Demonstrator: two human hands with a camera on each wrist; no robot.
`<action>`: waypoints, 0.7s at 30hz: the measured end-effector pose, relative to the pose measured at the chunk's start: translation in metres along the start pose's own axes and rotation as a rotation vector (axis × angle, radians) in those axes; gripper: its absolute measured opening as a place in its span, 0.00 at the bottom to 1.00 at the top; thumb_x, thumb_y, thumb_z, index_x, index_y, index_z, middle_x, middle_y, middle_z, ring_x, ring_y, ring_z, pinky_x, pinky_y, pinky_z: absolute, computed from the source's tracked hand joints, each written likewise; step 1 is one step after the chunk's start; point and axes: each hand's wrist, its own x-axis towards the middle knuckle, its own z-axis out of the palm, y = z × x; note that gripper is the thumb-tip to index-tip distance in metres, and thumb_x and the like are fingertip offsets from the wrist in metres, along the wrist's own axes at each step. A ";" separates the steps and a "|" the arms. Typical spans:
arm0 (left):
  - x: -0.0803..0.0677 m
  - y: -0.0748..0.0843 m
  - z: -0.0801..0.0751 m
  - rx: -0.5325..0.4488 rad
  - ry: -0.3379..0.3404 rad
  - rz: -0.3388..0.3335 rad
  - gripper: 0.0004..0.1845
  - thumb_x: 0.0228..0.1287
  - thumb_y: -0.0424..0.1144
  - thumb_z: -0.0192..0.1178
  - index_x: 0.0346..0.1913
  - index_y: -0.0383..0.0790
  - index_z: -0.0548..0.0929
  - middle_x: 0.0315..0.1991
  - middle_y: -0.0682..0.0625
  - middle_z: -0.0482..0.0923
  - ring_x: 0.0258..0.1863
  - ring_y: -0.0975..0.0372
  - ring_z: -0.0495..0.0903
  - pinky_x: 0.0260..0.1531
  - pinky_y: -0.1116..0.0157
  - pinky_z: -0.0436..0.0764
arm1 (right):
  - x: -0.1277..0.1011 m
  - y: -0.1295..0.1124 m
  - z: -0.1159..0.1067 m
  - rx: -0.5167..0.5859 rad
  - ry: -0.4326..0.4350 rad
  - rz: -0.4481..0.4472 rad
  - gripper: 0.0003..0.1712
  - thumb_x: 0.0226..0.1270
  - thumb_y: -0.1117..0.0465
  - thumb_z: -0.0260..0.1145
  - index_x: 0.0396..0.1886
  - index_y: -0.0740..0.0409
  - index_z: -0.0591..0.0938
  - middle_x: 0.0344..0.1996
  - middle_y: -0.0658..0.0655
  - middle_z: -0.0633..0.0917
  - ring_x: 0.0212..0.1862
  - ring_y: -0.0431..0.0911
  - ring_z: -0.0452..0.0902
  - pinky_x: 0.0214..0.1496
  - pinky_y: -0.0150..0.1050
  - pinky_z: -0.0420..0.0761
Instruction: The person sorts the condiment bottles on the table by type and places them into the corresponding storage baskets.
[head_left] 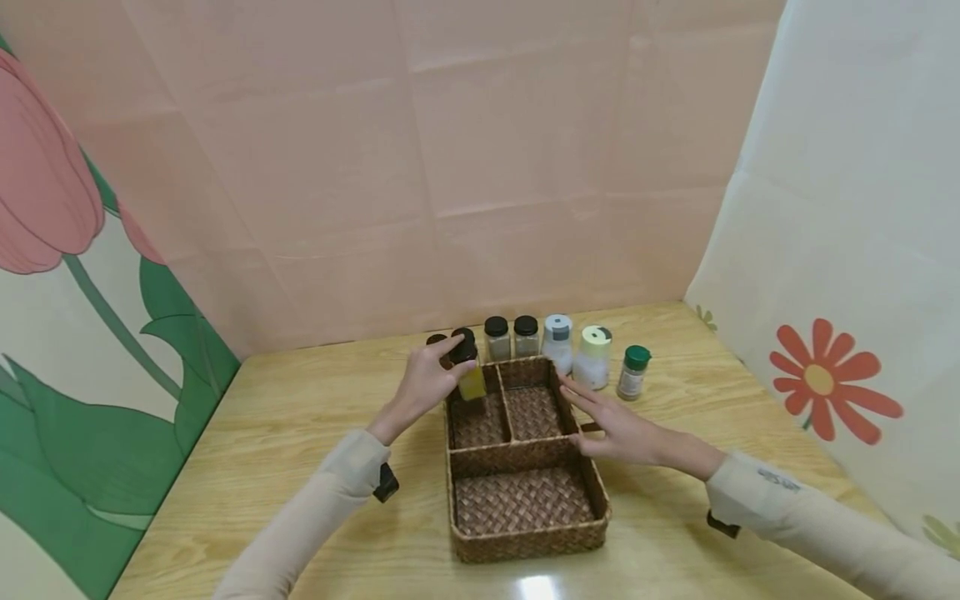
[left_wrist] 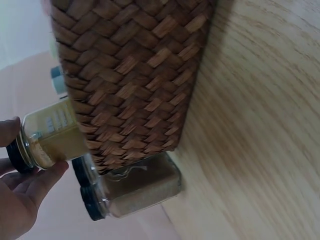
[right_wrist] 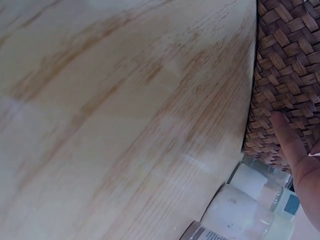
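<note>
My left hand (head_left: 426, 382) grips a spice jar (head_left: 472, 384) by its black lid, with thumb and fingers around it. Yellow-brown powder fills this jar, which hangs over the back left compartment of a brown woven basket (head_left: 531, 547). In the left wrist view the jar (left_wrist: 55, 131) is seen past the basket's rim; its lower end is hidden. At the basket's right side, my right hand (head_left: 626, 429) rests against the wall with extended fingers. One fingertip touches the outer weave (right_wrist: 290, 95) in the right wrist view.
Behind the basket stand black-lidded jars (head_left: 497, 337), two white shakers (head_left: 592, 367) and a green-capped jar (head_left: 632, 379) at the right. The basket has two small back compartments and one wide front compartment (head_left: 521, 500). Pink sheeting (head_left: 450, 167) backs the wooden table (head_left: 300, 433).
</note>
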 end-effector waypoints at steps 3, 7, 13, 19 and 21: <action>0.001 -0.004 0.005 0.005 -0.018 -0.006 0.29 0.65 0.41 0.68 0.66 0.32 0.76 0.25 0.49 0.81 0.11 0.64 0.67 0.14 0.67 0.68 | 0.000 0.000 0.000 0.013 -0.001 0.006 0.44 0.64 0.60 0.68 0.72 0.78 0.60 0.74 0.72 0.56 0.70 0.66 0.59 0.62 0.59 0.71; 0.001 -0.009 0.011 -0.006 -0.035 -0.024 0.29 0.65 0.40 0.68 0.66 0.32 0.75 0.18 0.53 0.75 0.09 0.63 0.63 0.11 0.68 0.65 | -0.001 0.000 0.001 0.025 -0.009 0.021 0.44 0.64 0.60 0.68 0.72 0.77 0.60 0.75 0.71 0.55 0.71 0.65 0.58 0.64 0.58 0.69; 0.002 -0.012 0.016 0.017 -0.056 -0.009 0.29 0.65 0.41 0.67 0.66 0.34 0.76 0.15 0.49 0.73 0.09 0.64 0.62 0.13 0.68 0.65 | -0.002 0.000 0.002 0.028 -0.011 0.034 0.44 0.64 0.60 0.68 0.73 0.76 0.59 0.75 0.70 0.55 0.71 0.65 0.57 0.64 0.57 0.69; 0.000 -0.014 0.021 0.006 -0.072 -0.029 0.28 0.66 0.40 0.67 0.66 0.36 0.76 0.55 0.38 0.81 0.05 0.66 0.54 0.12 0.68 0.64 | -0.001 0.001 0.002 0.008 0.007 0.015 0.44 0.64 0.59 0.68 0.74 0.73 0.60 0.76 0.67 0.55 0.70 0.65 0.60 0.63 0.58 0.70; 0.000 -0.015 0.022 0.000 -0.082 -0.031 0.28 0.66 0.39 0.67 0.67 0.36 0.75 0.60 0.38 0.78 0.04 0.67 0.55 0.15 0.68 0.68 | -0.001 0.001 0.001 0.003 0.008 0.014 0.44 0.65 0.59 0.68 0.74 0.73 0.60 0.76 0.67 0.55 0.69 0.65 0.60 0.62 0.58 0.71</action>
